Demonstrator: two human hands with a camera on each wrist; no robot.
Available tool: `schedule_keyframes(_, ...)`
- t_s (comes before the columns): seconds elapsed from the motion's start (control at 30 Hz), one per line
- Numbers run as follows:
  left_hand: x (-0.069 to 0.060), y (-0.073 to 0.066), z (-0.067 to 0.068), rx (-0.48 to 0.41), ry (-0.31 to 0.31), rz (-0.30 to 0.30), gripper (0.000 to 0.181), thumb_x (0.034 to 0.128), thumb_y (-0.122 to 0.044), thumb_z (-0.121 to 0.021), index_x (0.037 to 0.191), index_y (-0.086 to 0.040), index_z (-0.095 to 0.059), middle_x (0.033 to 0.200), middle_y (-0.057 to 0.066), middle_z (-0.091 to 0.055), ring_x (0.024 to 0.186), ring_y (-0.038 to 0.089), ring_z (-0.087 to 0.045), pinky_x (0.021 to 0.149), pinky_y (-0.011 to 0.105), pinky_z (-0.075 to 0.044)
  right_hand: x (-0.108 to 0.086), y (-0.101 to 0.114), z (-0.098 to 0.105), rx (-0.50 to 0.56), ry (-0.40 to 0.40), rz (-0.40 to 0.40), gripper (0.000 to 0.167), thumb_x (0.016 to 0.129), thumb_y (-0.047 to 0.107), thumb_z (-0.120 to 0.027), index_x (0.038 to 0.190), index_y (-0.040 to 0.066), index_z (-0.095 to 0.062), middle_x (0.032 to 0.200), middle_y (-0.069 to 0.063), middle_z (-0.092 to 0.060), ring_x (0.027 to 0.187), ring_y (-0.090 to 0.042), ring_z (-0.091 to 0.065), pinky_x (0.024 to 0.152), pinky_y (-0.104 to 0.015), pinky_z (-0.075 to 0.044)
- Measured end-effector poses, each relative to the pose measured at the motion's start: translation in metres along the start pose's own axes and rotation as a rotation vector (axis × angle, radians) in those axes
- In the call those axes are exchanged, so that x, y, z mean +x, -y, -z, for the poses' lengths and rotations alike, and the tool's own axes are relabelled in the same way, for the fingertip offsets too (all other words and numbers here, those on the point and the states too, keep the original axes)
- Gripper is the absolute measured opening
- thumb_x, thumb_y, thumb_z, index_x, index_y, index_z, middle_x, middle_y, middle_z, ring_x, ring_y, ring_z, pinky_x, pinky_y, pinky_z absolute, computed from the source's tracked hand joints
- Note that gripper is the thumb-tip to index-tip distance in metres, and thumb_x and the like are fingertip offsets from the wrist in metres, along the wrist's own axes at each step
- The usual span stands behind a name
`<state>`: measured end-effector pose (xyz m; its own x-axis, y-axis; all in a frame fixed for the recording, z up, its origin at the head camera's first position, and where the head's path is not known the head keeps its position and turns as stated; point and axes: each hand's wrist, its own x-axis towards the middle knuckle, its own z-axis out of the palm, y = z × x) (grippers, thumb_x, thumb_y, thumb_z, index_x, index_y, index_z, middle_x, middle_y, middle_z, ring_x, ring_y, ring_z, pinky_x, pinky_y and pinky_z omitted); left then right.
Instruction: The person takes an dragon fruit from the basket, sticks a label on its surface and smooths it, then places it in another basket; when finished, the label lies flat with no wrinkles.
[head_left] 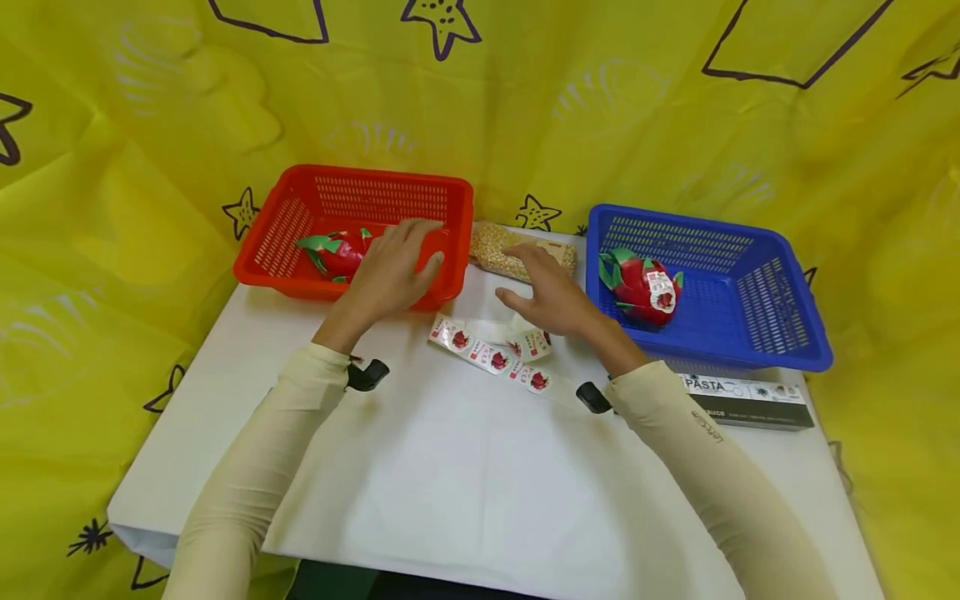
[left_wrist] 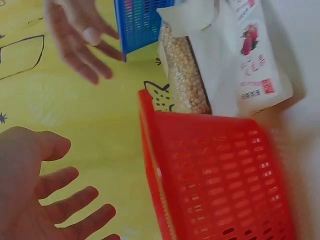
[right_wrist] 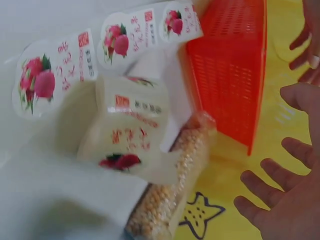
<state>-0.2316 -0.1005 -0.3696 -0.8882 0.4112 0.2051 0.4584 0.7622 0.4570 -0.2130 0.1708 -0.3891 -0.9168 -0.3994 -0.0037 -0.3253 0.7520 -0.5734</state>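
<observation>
Above the front right part of the red basket (head_left: 352,293), my left hand (head_left: 393,271) is held with relaxed, parted fingers and nothing in it. A red dragon fruit with green tips (head_left: 341,254) lies in that basket, partly hidden by the hand. My right hand (head_left: 551,292), also empty with fingers spread, hovers over the table between the two baskets, near a bag of yellow kernels (head_left: 498,250). Below the hands a curling strip of dragon fruit stickers (head_left: 498,360) lies on the white table (head_left: 450,467). Another dragon fruit (head_left: 637,296), bearing a white sticker, sits in the blue basket (head_left: 712,287).
A pasta box (head_left: 757,414) lies along the table's right side, partly under the blue basket's near edge. Yellow patterned cloth (head_left: 510,108) hangs behind the table and at both sides.
</observation>
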Motion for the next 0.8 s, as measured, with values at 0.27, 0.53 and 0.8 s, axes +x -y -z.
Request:
schedule_keyframes(0.27, 0.013, 0.004, 0.017, -0.060, 0.015, 0.040, 0.052, 0.1088, -0.027, -0.058, 0.156, -0.009, -0.047, 0.158, 0.019, -0.046, 0.146, 0.039, -0.043, 0.118, 0.061, -0.035, 0.024, 0.007, -0.037, 0.160, 0.009, -0.025, 0.073, 0.105, 0.034, -0.065, 0.165, 0.009, -0.033, 0.167, -0.013, -0.039, 0.155, -0.034, -0.037, 0.125, -0.056, -0.033)
schedule_keyframes(0.53, 0.030, 0.020, 0.031, -0.008, 0.075, 0.109, 0.054, 0.1107, -0.031, -0.054, 0.159, -0.007, -0.044, 0.162, 0.021, -0.042, 0.150, 0.044, -0.039, 0.123, 0.066, -0.028, 0.041, 0.018, -0.062, 0.265, -0.017, -0.011, 0.082, 0.105, 0.046, -0.061, 0.169, 0.013, -0.022, 0.178, -0.009, -0.012, 0.163, -0.032, -0.016, 0.127, -0.063, -0.025)
schedule_keyframes(0.8, 0.040, 0.046, 0.052, 0.040, 0.309, 0.301, 0.061, 0.1125, -0.037, -0.045, 0.164, -0.006, -0.033, 0.171, 0.023, -0.028, 0.156, 0.050, -0.026, 0.123, 0.070, -0.025, 0.045, 0.021, -0.069, 0.268, -0.012, -0.046, 0.083, 0.106, 0.049, -0.060, 0.170, 0.015, -0.021, 0.179, -0.004, -0.003, 0.165, -0.033, -0.009, 0.127, -0.065, -0.021)
